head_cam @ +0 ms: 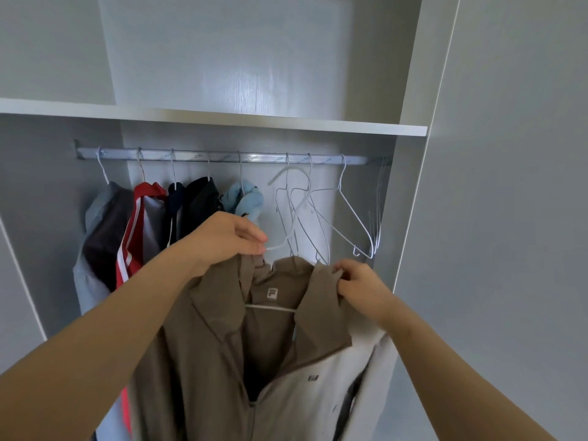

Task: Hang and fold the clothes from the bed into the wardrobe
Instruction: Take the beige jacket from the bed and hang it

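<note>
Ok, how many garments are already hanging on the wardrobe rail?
5, left to right: a grey-and-dark one, a red-and-white one, a navy one, a black one, a light blue one. Others may be hidden behind the held brown jacket.

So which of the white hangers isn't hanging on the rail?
The white wire hanger inside the brown collared jacket; the left hand pinches its neck. All others hook over the silver rail.

Before an open wardrobe (222, 117), a left hand (232, 240) pinches a white hanger (270, 308) inside a brown and white jacket (270, 345), while the right hand (359, 284) grips its collar below the clothes rail (222, 155).
</note>
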